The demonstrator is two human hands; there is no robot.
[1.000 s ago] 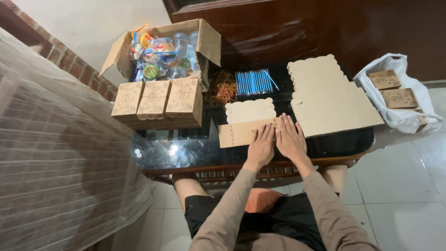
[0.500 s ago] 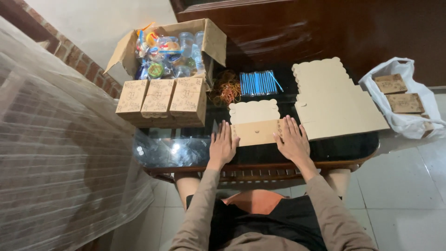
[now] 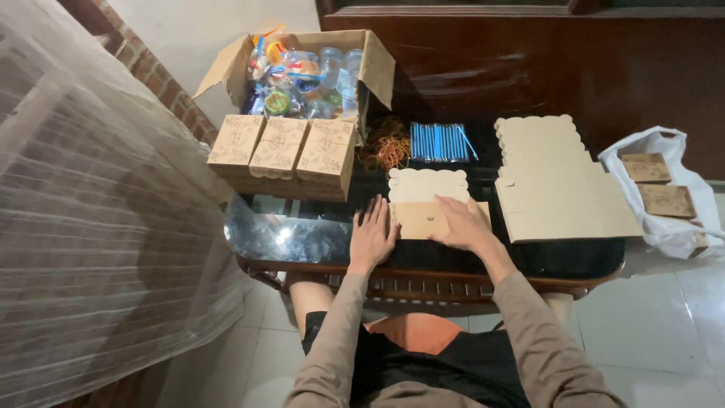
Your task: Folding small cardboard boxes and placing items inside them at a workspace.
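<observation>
Far to my left hangs a sheer net curtain (image 3: pixel 83 227), clear of the table. At the table's back left corner stands an open cardboard carton (image 3: pixel 302 68) filled with water cups and bright snack packets, flaps thrown wide so the contents can be reached from above. Just in front of it three folded kraft gift boxes (image 3: pixel 283 151) stand touching, side by side in a row along the left edge of the glass tabletop (image 3: pixel 279 234), parked out of my working space.

My left hand (image 3: pixel 371 236) lies flat with fingers spread on the glass near the front edge; its fingertips rest at the left edge of the unfolded kraft box blank (image 3: pixel 424 204), pinning it rather than gripping. That blank lies flat near the middle of the front edge, its scalloped end pointing away from me. My right hand (image 3: pixel 462 223) presses palm down on the blank's nearer right part, fingers open and loosely curved, closed around nothing; I judge both hands are holding the card flat against the table.

Behind the blank, a heap of rubber bands (image 3: pixel 384 147) and a bundle of blue straws (image 3: pixel 442 142) sit near the back edge, within reach. To the right, a stack of flat box blanks (image 3: pixel 555 181) covers the table's right half. Beyond the right edge, a white plastic bag (image 3: pixel 668 196) on the floor holds more kraft boxes.
</observation>
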